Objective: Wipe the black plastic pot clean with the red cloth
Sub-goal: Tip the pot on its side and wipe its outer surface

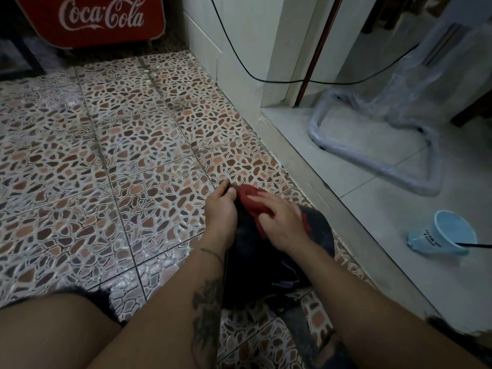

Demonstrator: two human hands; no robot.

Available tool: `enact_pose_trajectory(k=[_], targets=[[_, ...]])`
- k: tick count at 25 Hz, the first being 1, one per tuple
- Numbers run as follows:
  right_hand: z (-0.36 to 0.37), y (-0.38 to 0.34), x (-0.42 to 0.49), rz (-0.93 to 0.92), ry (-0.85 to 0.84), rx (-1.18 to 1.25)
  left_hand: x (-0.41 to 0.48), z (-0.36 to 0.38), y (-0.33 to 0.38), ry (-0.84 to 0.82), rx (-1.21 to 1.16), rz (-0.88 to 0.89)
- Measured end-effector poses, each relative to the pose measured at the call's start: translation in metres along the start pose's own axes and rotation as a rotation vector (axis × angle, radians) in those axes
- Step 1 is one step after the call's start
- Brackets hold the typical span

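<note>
Pebble-patterned floor tiles are spreading out ahead of the person, who is sitting low with the black plastic pot lying on its side on the floor between the knees. Everything else is sitting in relation to that pot: a grey concrete step is running just beside it on the right, a pale blue cup is lying tipped over well beyond the step, and a red Coca-Cola sign is standing far off past the pot's top end. The left hand is closing its grip on the pot's far edge, steadying it. The right hand is pressing the red cloth down onto the pot's upper side, fingers wrapping the bunched fabric. The pot is probably light and fairly stiff, with thin walls that may flex under hard rubbing and a smooth skin that could slide on the tiles, so bracing it at the rim looks sensible. The cloth is soft and crumples readily; holding it in a wad is likely giving the firmest wiping pressure.
</note>
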State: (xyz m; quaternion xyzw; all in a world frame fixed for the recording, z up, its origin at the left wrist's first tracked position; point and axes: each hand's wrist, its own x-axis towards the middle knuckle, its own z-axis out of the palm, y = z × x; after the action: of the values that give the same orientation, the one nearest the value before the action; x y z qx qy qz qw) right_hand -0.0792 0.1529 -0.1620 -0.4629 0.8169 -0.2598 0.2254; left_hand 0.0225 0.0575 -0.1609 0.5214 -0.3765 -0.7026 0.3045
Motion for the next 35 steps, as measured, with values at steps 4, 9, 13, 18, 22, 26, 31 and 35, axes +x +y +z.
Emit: enact_pose_trajectory(k=[4, 9, 13, 18, 22, 26, 31, 35], targets=[[-0.033, 0.076, -0.038, 0.244, 0.183, -0.065, 0.002, 0.01, 0.011, 0.026, 0.192, 0.032], [-0.027, 0.052, -0.037, 0.317, 0.063, -0.073, -0.002, 0.016, 0.017, 0.108, 0.247, 0.014], [-0.001, 0.005, -0.051, 0.032, -0.028, 0.086, 0.002, 0.017, 0.026, 0.288, 0.262, -0.125], [-0.011, 0.039, -0.045, 0.09, -0.069, -0.085, -0.008, 0.007, 0.022, 0.215, 0.599, 0.128], [-0.024, 0.071, -0.033, 0.304, -0.02, -0.236, -0.073, -0.016, -0.018, 0.016, 0.945, 0.555], [-0.028, 0.064, -0.02, 0.385, -0.055, -0.218, -0.092, -0.033, -0.035, -0.05, 1.087, 0.678], [-0.018, 0.031, -0.04, 0.126, -0.026, -0.163, -0.071, -0.009, -0.011, 0.079, 0.971, 0.61], [-0.005, -0.015, -0.063, -0.129, -0.112, -0.078, -0.05, -0.004, 0.011, 0.318, 0.794, 0.234]])
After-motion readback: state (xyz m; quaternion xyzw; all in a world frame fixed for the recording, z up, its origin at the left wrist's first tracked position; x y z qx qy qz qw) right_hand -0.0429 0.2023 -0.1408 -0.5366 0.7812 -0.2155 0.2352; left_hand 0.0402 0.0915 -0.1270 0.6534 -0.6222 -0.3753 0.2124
